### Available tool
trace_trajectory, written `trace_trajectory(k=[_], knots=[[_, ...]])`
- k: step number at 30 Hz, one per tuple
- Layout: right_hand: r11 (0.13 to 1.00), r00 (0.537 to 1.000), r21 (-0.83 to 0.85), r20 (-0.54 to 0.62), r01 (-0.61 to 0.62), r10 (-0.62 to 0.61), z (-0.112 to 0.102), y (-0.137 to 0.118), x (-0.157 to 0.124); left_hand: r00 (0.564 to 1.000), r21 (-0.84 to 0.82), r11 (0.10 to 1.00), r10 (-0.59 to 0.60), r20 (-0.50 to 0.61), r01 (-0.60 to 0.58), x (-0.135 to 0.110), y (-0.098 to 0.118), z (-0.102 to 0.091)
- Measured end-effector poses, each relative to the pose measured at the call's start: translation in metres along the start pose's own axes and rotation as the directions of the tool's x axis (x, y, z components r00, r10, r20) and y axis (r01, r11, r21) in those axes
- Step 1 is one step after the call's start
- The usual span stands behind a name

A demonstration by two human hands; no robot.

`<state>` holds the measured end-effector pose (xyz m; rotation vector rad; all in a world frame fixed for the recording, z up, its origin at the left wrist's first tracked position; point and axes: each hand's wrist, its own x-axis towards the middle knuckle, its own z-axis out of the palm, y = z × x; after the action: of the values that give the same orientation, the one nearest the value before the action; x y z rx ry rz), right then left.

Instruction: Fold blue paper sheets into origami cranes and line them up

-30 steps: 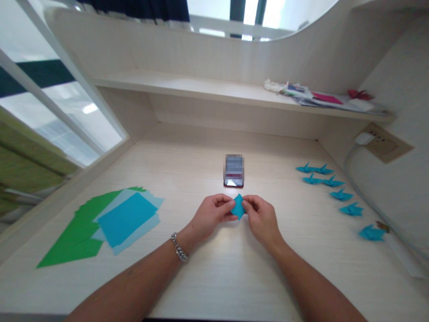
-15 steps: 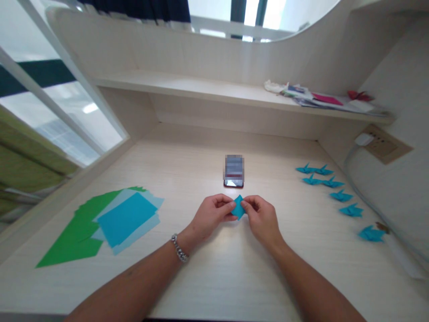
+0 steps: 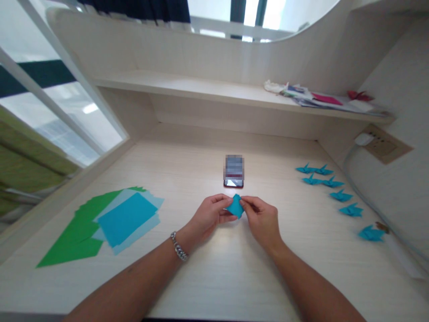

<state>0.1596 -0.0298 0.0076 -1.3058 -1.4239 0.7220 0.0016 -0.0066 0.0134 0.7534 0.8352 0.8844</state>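
Observation:
A small piece of folded blue paper (image 3: pixel 236 207) is held between my two hands, above the middle of the desk. My left hand (image 3: pixel 213 211) pinches its left side between thumb and fingers. On the other side, my right hand (image 3: pixel 262 215) grips the right edge with thumb and forefinger. The finer folds are too small to make out. A phone (image 3: pixel 233 171) lies just beyond my hands, its screen blurred out. Several folded blue paper cranes (image 3: pixel 341 195) stand along the right side of the desk.
Blue paper sheets (image 3: pixel 129 218) lie over fanned green sheets (image 3: pixel 73 232) on the left. A shelf (image 3: pixel 201 87) spans the back, with papers (image 3: pixel 326 99) at its right. A white cable (image 3: pixel 365 201) runs from the wall socket (image 3: pixel 384 144) down the right side.
The folded blue paper has turned slightly and shifted a little left, showing a broader face. My right fingers have moved slightly along its edge. The things on the desk have stayed put.

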Motion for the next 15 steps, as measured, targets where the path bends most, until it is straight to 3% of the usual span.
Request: trace_trajectory(k=[9,15], knots=[[0.999,0.999,0.016,0.007,0.047,-0.047,0.0007,-0.0026,-0.0008,0.999,-0.082,0.996,-0.035,0.022,0.037,0.0005,0.0017,-0.0021],[0.998,0.994,0.042,0.101,-0.038,0.034,-0.0003,-0.0001,0.0021,1.0,-0.044,0.999,-0.02,-0.009,0.019,0.0011,0.0017,-0.0019]])
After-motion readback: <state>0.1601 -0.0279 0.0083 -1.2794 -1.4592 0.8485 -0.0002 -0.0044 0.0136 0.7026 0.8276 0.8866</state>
